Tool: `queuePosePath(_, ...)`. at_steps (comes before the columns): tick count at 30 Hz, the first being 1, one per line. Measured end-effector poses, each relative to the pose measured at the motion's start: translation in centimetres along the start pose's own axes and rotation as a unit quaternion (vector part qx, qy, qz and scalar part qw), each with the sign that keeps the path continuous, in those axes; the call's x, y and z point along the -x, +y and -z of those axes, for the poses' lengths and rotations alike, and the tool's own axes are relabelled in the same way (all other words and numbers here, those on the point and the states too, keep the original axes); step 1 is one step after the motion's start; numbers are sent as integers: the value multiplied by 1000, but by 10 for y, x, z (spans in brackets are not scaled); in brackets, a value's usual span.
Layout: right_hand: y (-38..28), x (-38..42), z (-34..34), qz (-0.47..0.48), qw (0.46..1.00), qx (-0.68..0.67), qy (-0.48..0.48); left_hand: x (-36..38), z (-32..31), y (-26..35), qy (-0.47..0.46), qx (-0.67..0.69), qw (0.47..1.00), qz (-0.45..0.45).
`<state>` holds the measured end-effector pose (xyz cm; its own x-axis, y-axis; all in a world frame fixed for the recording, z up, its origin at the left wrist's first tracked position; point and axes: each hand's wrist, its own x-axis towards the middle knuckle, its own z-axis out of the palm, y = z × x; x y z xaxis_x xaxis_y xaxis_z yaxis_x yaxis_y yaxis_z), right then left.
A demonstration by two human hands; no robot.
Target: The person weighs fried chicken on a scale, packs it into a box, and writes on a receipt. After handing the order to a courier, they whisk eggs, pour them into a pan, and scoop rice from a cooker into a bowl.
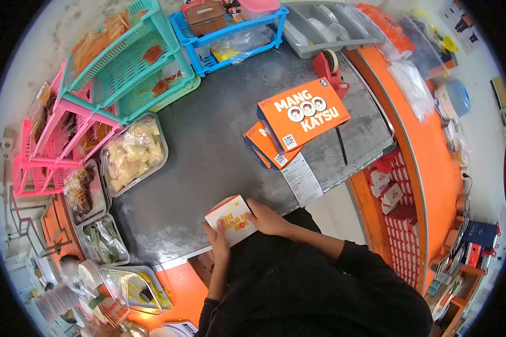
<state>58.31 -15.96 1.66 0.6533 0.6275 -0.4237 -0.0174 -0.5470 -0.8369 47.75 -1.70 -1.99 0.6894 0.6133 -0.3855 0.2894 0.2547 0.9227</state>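
A white paper food box (231, 217) with red and yellow lettering is held at the front edge of the dark table, close to my body. My left hand (219, 242) grips its left side, the thumb lying on the printed face. On the right side, the fingers of my right hand (266, 218) press against the box near its upper corner. A red-orange edge shows along its far side; what is inside cannot be seen. Beyond my right hand, a paper receipt (302, 182) lies partly under orange printed boxes (306, 112).
A red tape dispenser (330, 70) and a black pen (341, 146) lie near the orange boxes. Blue (230, 39), green (132, 62) and pink racks (67, 123) line the back and left. A tray of wrapped pale food (135, 151) stands at left. Folded cartons (396, 224) fill the right shelf.
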Motion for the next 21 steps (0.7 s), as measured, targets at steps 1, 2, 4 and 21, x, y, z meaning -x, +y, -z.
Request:
queuePosePath(1, 1, 3, 3, 6, 1000, 4, -2, 5, -1, 4, 4, 3, 1000, -5)
queuePosePath(2, -2, 7, 13, 55, 994, -92, -16, 12, -8, 26, 0, 93, 995, 38)
queuePosePath(4, -8, 20, 38, 110, 968, -213, -76, 21, -18, 45, 8, 141, 988, 62)
queuePosePath(21, 131, -95, 379, 7, 934, -48, 354, 134, -239, 54, 76, 269, 959, -53)
